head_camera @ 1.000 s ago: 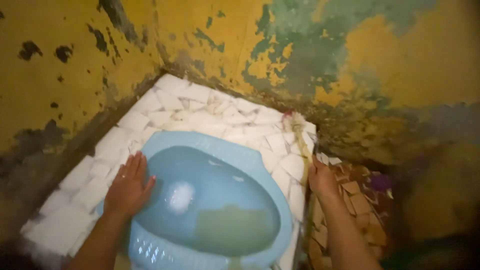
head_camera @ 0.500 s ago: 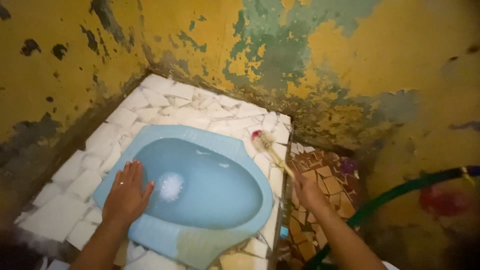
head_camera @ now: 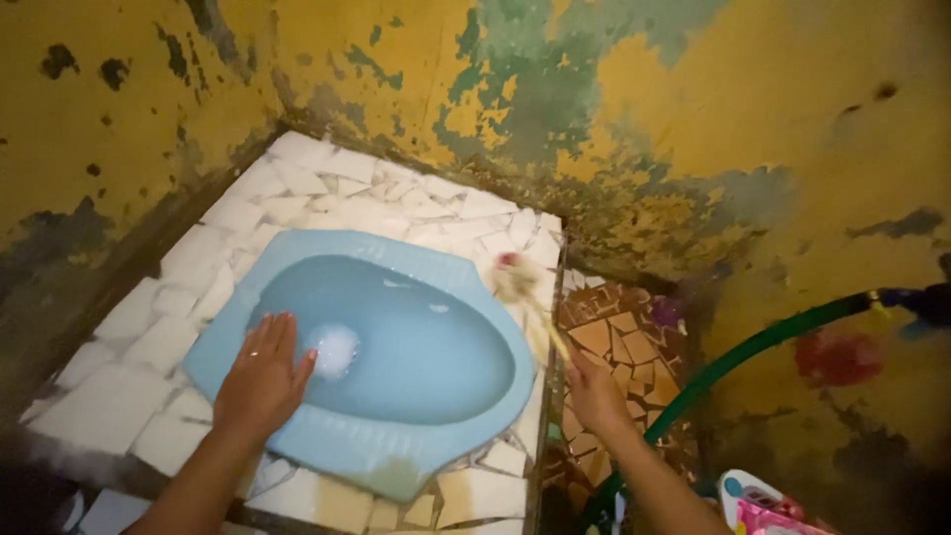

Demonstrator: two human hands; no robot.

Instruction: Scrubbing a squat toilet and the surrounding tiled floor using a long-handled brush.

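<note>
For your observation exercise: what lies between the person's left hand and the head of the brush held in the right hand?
In the head view, the blue squat toilet bowl spans the stretch between left hand and brush head.

1. Squat toilet pan [head_camera: 396,347], centre of the frame: glossy, smooth light-blue ceramic.
2. Platform [head_camera: 198,267] around it: broken white tile pieces, smooth-faced, with rough joints.
3. Walls [head_camera: 693,109], upper frame: rough yellow paint, flaking to green and dark patches.
4. Floor [head_camera: 619,342], right of centre: brown tile shards, dull.
5. Hose [head_camera: 753,347], right: smooth green plastic or rubber.
6. Brush [head_camera: 525,287], held by the right hand [head_camera: 594,391]: pale bristles, blurred.
</note>
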